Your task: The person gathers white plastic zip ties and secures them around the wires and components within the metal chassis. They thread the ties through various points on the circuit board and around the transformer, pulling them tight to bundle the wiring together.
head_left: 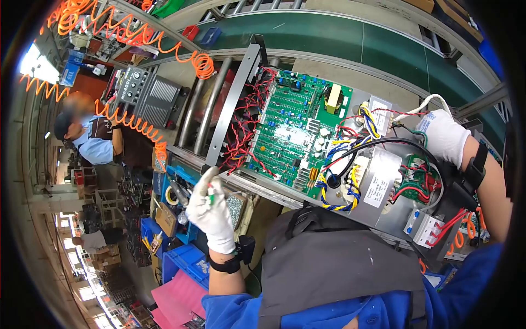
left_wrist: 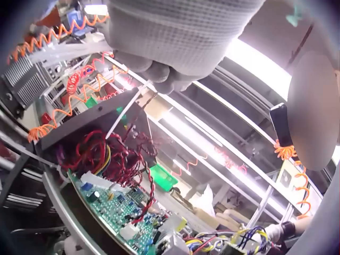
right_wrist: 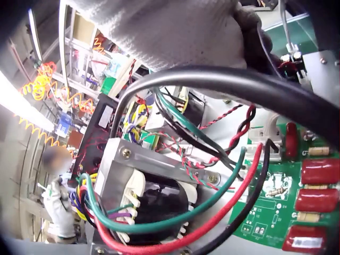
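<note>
An open electrical chassis (head_left: 233, 104) lies before me, with a large green circuit board (head_left: 290, 129) and bundles of wires on it. My left hand (head_left: 211, 214), in a white glove, is raised beside the chassis's dark end panel. Its fingers curl, and a thin white cable tie (left_wrist: 124, 116) sticks out from them above the red and black twisted wires (left_wrist: 133, 159). At the chassis's far right end, my gloved right hand (head_left: 442, 137) reaches among the wires. Its curled fingers hold a thin dark wire (right_wrist: 269, 56), their tips partly hidden. A thick black cable (right_wrist: 223, 82) arches close below that hand.
A breaker (head_left: 424, 227) with red wires sits at the near right corner. Metal rollers (head_left: 211, 109) and a green conveyor belt (head_left: 329, 35) run behind the chassis. Orange coiled hoses (head_left: 134, 118) hang at left, near another person (head_left: 90, 131). Blue bins (head_left: 186, 263) stand at lower left.
</note>
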A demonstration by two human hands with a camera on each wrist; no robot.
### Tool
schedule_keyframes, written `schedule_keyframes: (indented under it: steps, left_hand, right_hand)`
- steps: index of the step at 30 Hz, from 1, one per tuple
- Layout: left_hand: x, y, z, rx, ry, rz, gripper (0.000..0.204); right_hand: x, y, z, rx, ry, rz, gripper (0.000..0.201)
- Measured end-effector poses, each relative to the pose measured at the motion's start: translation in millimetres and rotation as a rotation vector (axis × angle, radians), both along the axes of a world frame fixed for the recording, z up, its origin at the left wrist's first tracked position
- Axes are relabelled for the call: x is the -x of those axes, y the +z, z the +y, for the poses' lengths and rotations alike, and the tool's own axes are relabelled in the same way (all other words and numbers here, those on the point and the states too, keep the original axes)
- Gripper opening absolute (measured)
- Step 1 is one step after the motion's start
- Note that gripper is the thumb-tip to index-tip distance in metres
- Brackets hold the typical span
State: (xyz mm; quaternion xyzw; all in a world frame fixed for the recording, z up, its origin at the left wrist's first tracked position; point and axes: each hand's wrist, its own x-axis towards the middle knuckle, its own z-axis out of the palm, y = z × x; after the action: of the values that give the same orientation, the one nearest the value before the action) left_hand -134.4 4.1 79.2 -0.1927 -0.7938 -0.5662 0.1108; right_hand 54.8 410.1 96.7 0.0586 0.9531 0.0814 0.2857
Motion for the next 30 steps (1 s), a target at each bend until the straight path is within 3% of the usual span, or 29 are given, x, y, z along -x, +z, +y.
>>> schedule_keyframes:
  steps: [2, 5, 7, 8, 9, 10, 11, 12, 13, 14, 16, 20, 22, 23, 25, 26, 30]
  left_hand:
    - [3, -12, 1, -0.169, -0.007, -0.175, 0.031]
    - [5, -8, -1, -0.263, 0.004, -0.138, 0.045]
    - [3, -3, 1, -0.340, -0.044, -0.258, 0.048]
    - [0, -8, 4, -0.164, -0.052, -0.186, 0.043]
    - [0, -12, 8, 0.098, -0.011, 0.000, 0.035]
    - [-2, -16, 3, 0.058, -0.093, -0.145, 0.030]
    - [-8, -9, 11, 0.198, -0.120, -0.037, 0.029]
    - [-9, -26, 12, 0.067, -0.144, -0.053, 0.026]
    - [-8, -32, 11, 0.171, -0.234, 0.075, 0.025]
    - [-10, -32, 11, 0.241, -0.284, 0.016, 0.026]
    - [-8, -39, 15, 0.221, -0.260, -0.093, 0.027]
    - [-2, -40, 23, 0.211, -0.292, -0.079, 0.030]
    - [4, -49, 16, 0.167, -0.324, -0.129, 0.034]
    - [4, -48, 17, 0.120, -0.315, -0.172, 0.034]
    - [5, -53, 17, 0.020, -0.292, -0.287, 0.033]
    - [8, -59, 14, 0.077, -0.345, -0.187, 0.029]
    - [9, -62, 15, 0.021, -0.285, -0.272, 0.030]
  right_hand:
    - [3, -1, 0, -0.046, -0.060, -0.145, 0.009]
    - [6, 15, -1, -0.181, 0.040, -0.234, 0.015]
    - [-4, 20, 2, 0.030, -0.165, 0.112, 0.019]
    - [-16, 14, 6, 0.075, -0.112, 0.382, 0.021]
    - [-14, 19, 6, 0.088, -0.232, 0.272, 0.022]
    - [-16, 27, 2, 0.172, -0.321, 0.326, 0.021]
    - [-26, 20, 11, 0.257, -0.201, 0.485, 0.020]
    - [-22, 34, 7, 0.309, -0.465, 0.240, 0.019]
    - [-22, 44, 0, 0.409, -0.563, 0.261, 0.021]
    - [-27, 36, 3, 0.461, -0.535, 0.304, 0.022]
    - [-27, 34, -3, 0.596, -0.800, 0.207, 0.021]
    - [-14, 25, -13, 0.554, -0.900, 0.211, 0.018]
    - [-15, 8, -13, 0.429, -0.868, 0.343, 0.020]
    - [-10, 13, -19, 0.434, -0.992, 0.302, 0.022]
    - [-14, 7, -21, 0.393, -1.011, 0.361, 0.025]
    - [-18, 3, -23, 0.386, -1.034, 0.393, 0.027]
    - [-15, 10, -35, 0.304, -1.062, 0.399, 0.038]
